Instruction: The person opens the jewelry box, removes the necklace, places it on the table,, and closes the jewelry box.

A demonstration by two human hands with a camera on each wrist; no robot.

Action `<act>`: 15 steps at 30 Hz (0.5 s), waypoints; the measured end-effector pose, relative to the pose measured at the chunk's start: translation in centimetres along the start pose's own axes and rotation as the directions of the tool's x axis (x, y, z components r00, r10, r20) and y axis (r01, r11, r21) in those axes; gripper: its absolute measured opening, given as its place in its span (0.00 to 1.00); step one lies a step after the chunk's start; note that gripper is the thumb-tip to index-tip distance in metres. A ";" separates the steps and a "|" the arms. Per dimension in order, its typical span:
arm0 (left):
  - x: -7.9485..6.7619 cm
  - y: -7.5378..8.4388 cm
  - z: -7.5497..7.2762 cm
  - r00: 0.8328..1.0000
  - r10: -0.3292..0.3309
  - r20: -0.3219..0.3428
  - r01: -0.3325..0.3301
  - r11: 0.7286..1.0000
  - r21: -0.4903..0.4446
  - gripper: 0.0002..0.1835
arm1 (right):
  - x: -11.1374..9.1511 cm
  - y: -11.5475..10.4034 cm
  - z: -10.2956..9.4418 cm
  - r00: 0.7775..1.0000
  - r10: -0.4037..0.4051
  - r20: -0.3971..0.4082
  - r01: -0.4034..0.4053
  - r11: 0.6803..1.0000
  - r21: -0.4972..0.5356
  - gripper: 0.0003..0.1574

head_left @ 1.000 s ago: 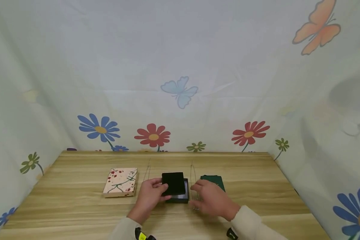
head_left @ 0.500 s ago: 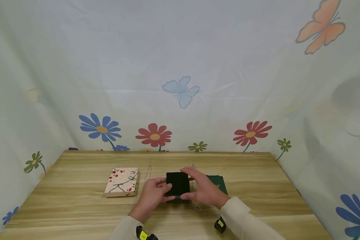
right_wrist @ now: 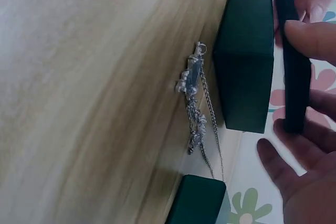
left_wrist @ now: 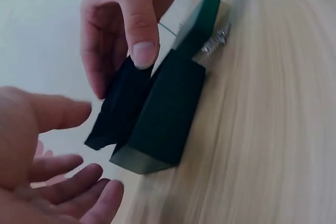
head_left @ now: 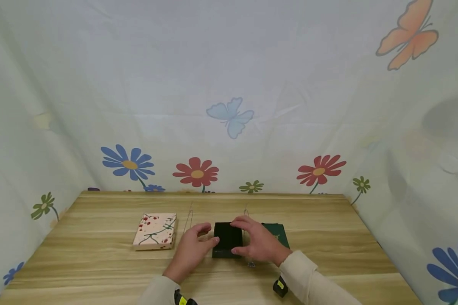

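My right hand pinches a thin black padded insert between thumb and fingers. The insert is tilted over the mouth of a dark green jewelry box, which sits on the table. In the left wrist view, one edge of the insert is raised above the box. My left hand is at the left side of the box, thumb and fingers spread and apart from the insert. Beside the box, near my right hand, lies a silver necklace with a sparkling pendant. The box's inside is hidden under the insert.
A green box lid with gold lettering lies to the right, partly behind my right hand. On the left is a pink floral box. Another thin chain lies between that box and the green one. A flower-printed cloth hangs behind the table.
My right hand has come left from over the necklace and taken hold of the insert. The insert has shifted right over the box, and my left hand has let go of it.
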State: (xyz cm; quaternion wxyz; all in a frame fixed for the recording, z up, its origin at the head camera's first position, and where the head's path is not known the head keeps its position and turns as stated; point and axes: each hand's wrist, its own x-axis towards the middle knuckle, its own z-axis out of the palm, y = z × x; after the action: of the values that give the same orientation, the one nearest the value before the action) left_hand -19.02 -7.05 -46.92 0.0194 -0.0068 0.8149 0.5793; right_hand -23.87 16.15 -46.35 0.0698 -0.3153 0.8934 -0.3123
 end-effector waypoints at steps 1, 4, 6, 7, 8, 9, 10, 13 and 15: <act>0.0 -0.2 0.0 0.999 0.015 0.029 -0.016 1.000 0.027 0.32 | 0.0 0.1 0.1 1.000 0.003 0.005 -0.003 1.000 -0.013 0.41; 0.1 -0.7 -0.1 0.989 0.072 0.128 -0.088 0.989 0.122 0.35 | 0.1 0.2 0.3 1.000 0.014 0.026 -0.013 0.998 -0.053 0.40; 0.2 -1.1 -0.1 0.977 0.099 0.191 -0.132 0.976 0.171 0.37 | 0.2 0.2 0.4 0.999 0.020 0.044 -0.017 0.998 -0.066 0.39; 0.3 -1.3 -0.2 0.970 0.109 0.219 -0.151 0.971 0.185 0.38 | 0.2 0.1 0.5 0.998 0.024 0.052 -0.020 0.997 -0.070 0.38; 0.3 -1.4 -0.2 0.963 0.115 0.245 -0.168 0.964 0.205 0.39 | 0.3 0.1 0.4 0.998 0.027 0.060 -0.023 0.997 -0.075 0.38; 0.4 -1.6 -0.2 0.956 0.117 0.268 -0.177 0.961 0.213 0.41 | 0.3 0.0 0.4 0.997 0.026 0.067 -0.020 0.996 -0.082 0.38; 0.5 -1.7 -0.2 0.951 0.119 0.286 -0.185 0.959 0.214 0.42 | 0.4 0.0 0.3 0.997 0.026 0.071 -0.020 0.996 -0.089 0.38; 0.8 -1.7 -0.3 0.938 0.130 0.322 -0.209 0.952 0.224 0.43 | 0.6 -0.1 0.1 0.996 0.021 0.083 -0.013 0.995 -0.101 0.38; 1.0 -1.6 -0.4 0.931 0.138 0.338 -0.226 0.944 0.238 0.41 | 0.7 -0.2 -0.1 0.996 0.016 0.090 -0.006 0.993 -0.117 0.38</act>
State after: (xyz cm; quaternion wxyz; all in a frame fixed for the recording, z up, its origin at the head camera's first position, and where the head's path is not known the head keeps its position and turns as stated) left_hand -19.96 -7.93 -48.39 0.0966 0.1654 0.8702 0.4540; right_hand -24.31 15.61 -46.10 0.0935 -0.3278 0.9078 -0.2443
